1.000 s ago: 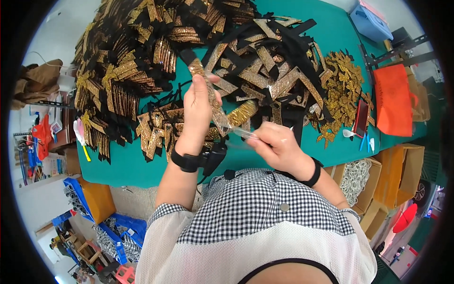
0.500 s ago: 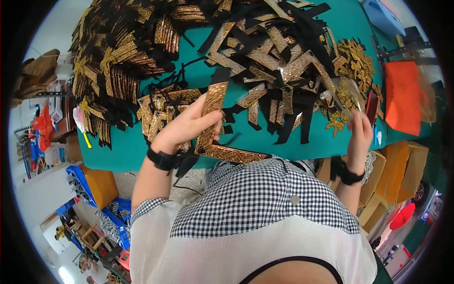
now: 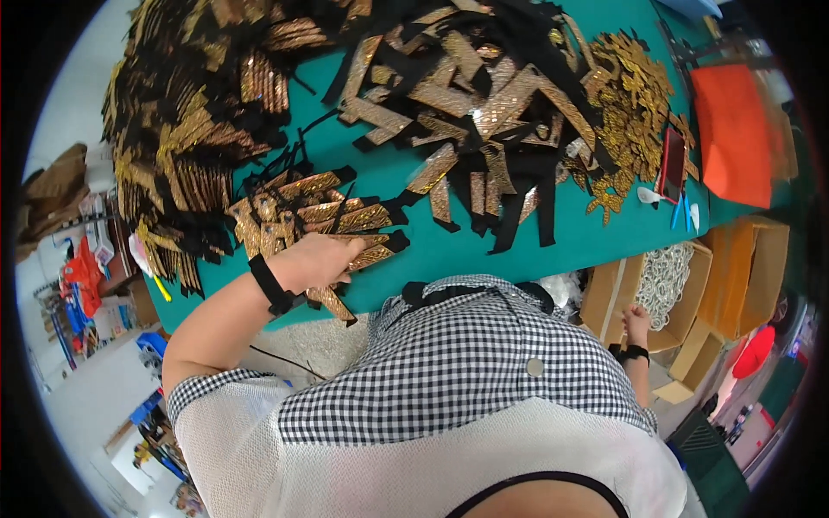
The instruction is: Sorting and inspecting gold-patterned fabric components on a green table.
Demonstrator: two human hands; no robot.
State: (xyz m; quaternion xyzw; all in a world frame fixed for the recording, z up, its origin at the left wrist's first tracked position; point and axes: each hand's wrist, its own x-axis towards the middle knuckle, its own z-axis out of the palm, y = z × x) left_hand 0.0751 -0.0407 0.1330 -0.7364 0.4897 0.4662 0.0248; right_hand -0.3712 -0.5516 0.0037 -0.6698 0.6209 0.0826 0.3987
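Observation:
My left hand (image 3: 321, 262) lies on the near pile of gold sequined strips (image 3: 298, 190) with black ends, at the left of the green table. Its fingers are closed on a gold sequined strip (image 3: 330, 302) at the pile's near edge; part of the grip is hidden under the hand. Low at the right, off the table, my right hand (image 3: 636, 324) is closed beside a cardboard box (image 3: 613, 289) of white rings (image 3: 663, 281). What its fingers hold, if anything, does not show.
Large heaps of sequined strips (image 3: 186, 129) and angled gold-and-black pieces (image 3: 484, 95) cover the table's far side. Gold flower-shaped appliqués (image 3: 626, 104) lie at the right, near a red-edged phone (image 3: 671, 164), a blue-handled tool (image 3: 680, 211) and an orange sheet (image 3: 732, 134).
The angled gold piece is no longer raised in my left hand, which has moved down and left onto the pile. My right hand has dropped from the table's right side to beside the box.

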